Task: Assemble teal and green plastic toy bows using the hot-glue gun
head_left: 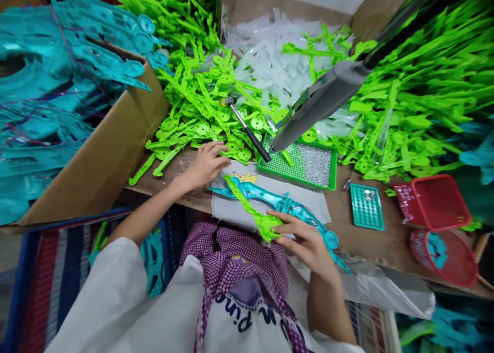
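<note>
My right hand (304, 240) grips one end of a lime-green plastic part (249, 209), a long thin arm with a rounded, wider end. Below it, a turquoise plastic piece shaped like a toy bow (266, 194) lies on a pale cloth (227, 209) with a yellow cartoon figure. My left hand (208, 163) is at the near edge of a heap of similar green parts (204, 121), its fingers bent and somewhat apart. Nothing shows in that hand; whether its fingertips touch the green parts I cannot tell.
A grey pen-shaped power tool (320, 103) hangs over a green tray (295, 173) of small metal pieces. A black-handled tool (249, 129) lies on the heap. Cardboard box (104, 152) stands left; teal tray (366, 206) and red baskets (442, 201) are right.
</note>
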### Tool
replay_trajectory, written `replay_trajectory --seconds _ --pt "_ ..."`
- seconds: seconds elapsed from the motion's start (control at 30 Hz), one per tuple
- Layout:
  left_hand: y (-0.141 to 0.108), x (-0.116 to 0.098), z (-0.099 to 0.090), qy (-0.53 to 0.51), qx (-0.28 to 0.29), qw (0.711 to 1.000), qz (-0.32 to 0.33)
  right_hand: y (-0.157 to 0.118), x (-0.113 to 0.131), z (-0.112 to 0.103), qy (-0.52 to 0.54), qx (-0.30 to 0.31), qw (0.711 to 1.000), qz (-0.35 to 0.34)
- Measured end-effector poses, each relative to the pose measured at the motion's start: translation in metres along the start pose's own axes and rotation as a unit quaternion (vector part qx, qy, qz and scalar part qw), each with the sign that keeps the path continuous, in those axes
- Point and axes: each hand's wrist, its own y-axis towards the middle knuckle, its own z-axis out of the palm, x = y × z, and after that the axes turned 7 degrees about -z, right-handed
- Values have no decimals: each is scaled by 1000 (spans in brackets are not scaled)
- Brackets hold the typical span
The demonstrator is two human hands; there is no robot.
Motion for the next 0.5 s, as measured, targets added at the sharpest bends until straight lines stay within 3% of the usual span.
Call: replay_trajectory --seconds 0.13,0.3,0.4,0.5 --pt "29 28 25 79 -20 997 -14 -18 -5 -6 38 -62 997 34" --pt "53 28 34 80 -27 996 -12 -16 -13 -1 57 -113 990 63" --pt "37 15 26 54 -36 997 -35 -13 -19 3 33 -136 987 73" --pt "-10 3 15 23 -12 999 -47 -10 -23 4 0 -127 989 73"
